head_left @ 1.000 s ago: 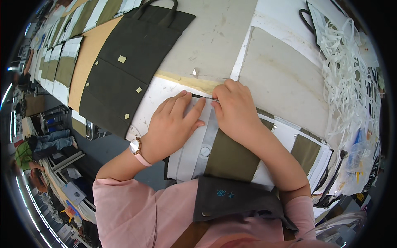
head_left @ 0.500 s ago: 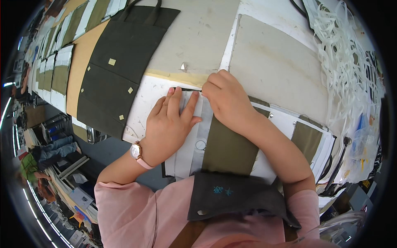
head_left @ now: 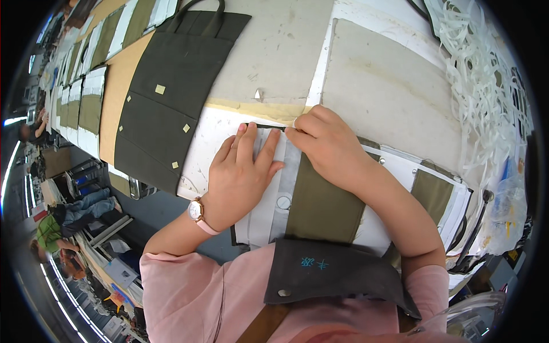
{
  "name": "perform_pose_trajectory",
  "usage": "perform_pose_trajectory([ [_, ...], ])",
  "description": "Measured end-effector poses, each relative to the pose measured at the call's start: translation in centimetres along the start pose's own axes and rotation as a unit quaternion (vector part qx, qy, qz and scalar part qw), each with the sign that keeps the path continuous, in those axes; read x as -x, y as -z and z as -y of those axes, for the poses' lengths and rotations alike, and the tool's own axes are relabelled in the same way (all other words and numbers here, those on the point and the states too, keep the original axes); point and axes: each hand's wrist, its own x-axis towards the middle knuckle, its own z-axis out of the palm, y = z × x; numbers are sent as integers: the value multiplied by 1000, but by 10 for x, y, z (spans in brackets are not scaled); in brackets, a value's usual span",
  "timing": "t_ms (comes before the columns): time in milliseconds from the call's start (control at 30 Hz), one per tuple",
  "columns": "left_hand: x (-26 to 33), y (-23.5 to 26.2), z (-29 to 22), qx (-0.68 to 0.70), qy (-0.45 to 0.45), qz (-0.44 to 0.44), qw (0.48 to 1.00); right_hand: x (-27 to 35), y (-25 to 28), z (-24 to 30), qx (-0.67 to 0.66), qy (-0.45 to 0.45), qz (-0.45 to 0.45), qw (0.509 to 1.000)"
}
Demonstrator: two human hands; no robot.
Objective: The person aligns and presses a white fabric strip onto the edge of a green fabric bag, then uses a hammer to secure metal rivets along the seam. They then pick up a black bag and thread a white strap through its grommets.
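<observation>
A fabric panel [head_left: 325, 211] in olive, with white and grey strips and a round metal snap, lies in front of me. My left hand [head_left: 243, 171], with a pink-strapped watch on its wrist, rests flat on the pale strips. Its fingers are spread, their tips at the panel's dark far edge. Close by, my right hand [head_left: 329, 140] has its fingers curled, thumb and forefinger pinched at that same edge. What lies inside the pinch is mostly hidden by the fingers.
To the left lies a dark tote bag [head_left: 166, 97] with small pale squares on it. Grey boards [head_left: 389, 80] cover the table beyond my hands. Tangled white strips [head_left: 474, 74] hang at the far right. Stacked olive-and-white panels [head_left: 91, 103] stand far left.
The whole view has shifted slightly. My right hand has slid a little rightward along the panel's far edge, with its fingers still curled. The left hand keeps its place on the panel.
</observation>
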Motion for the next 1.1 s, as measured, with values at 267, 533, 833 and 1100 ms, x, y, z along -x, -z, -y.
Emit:
perform_pose_trajectory([
  [267, -2, 0, 0, 21, 5, -7, 1000, -1, 3, 4, 16, 0, 16, 1000],
  [533, -3, -1, -2, 13, 2, -5, 1000, -2, 1, 2, -4, -28, 20, 999],
  [833, -5, -1, -3, 14, 12, -5, 1000, -6, 0, 10, 36, -30, 31, 998],
  [1100, -6, -2, -12, -2, 32, -24, 999, -7, -5, 20, 96, -65, -8, 993],
])
